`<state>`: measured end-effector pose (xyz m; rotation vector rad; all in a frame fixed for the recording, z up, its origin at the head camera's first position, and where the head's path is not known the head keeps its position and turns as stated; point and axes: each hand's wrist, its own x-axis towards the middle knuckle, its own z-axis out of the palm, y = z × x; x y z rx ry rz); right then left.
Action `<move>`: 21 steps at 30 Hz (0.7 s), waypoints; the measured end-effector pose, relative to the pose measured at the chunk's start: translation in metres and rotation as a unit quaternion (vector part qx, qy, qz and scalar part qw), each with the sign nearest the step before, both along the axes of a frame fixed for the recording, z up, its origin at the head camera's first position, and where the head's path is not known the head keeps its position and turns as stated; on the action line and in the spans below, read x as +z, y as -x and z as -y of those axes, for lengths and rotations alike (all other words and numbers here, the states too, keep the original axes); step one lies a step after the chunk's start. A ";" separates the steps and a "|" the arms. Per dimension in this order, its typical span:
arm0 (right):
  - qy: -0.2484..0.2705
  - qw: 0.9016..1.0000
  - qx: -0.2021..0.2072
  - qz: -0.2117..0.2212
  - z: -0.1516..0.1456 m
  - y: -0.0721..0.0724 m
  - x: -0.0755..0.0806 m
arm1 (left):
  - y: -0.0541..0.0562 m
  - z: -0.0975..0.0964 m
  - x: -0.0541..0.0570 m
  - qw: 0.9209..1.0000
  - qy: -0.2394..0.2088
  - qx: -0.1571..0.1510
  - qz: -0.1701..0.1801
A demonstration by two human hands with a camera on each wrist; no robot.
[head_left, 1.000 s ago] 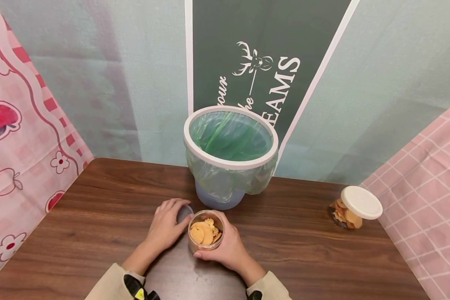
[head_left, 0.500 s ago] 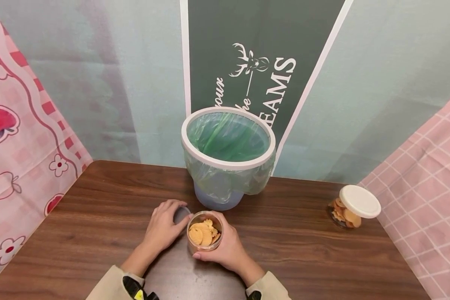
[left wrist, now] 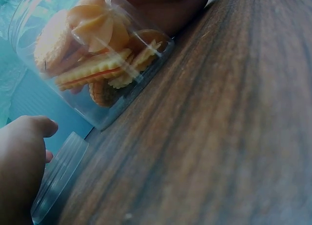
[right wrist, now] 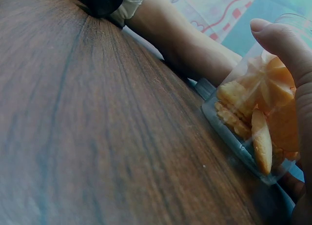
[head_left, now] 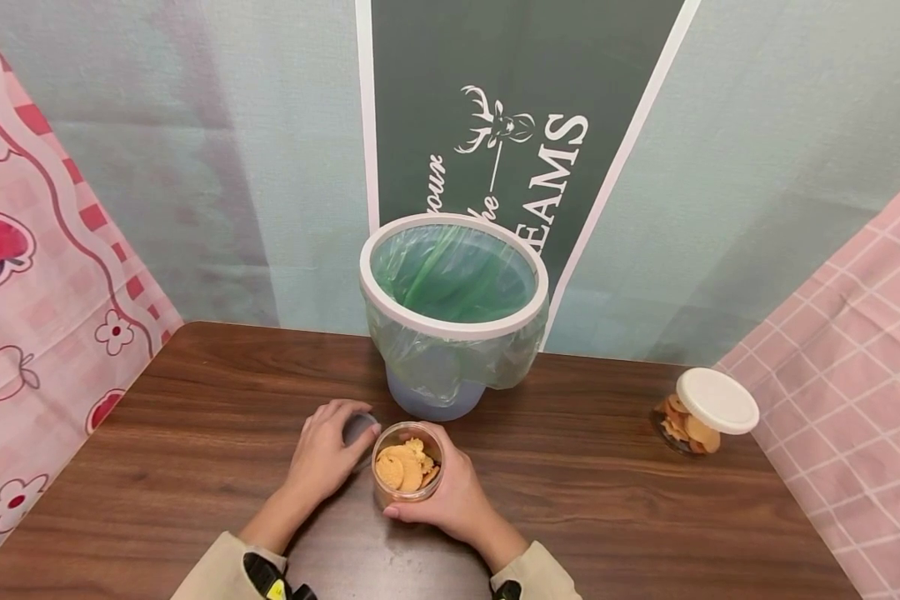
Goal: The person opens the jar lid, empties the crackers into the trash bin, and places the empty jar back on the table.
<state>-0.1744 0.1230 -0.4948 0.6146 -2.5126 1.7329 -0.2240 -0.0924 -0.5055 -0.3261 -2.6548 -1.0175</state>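
My right hand (head_left: 456,487) grips a clear jar (head_left: 394,498) of biscuits (head_left: 400,467), thumb in front and fingers round the far side. The jar stands upright on the table with its top uncovered. Through its wall the left wrist view shows sandwich biscuits and a swirl-shaped one. Just left of it, my left hand (head_left: 319,454) curls its thumb and fingers round the edge of a clear round lid (left wrist: 61,176). The lid lies at the table surface, apart from the jar; part of it is hidden by the hand.
Behind the hands stands a blue bin with a white rim (head_left: 453,327) and a green plastic liner (head_left: 435,358). At the right is a second biscuit jar (head_left: 686,429) with a white lid (head_left: 717,401). Patterned cloths hang round the wooden table (head_left: 607,508).
The head view has shifted slightly, so everything appears a little further left. Both hands, the jar and the lid keep their places.
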 end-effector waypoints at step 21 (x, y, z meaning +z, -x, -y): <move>-0.005 1.000 -0.003 -0.010 0.001 0.000 0.000 | -0.001 -0.001 0.001 1.000 0.013 0.004 0.015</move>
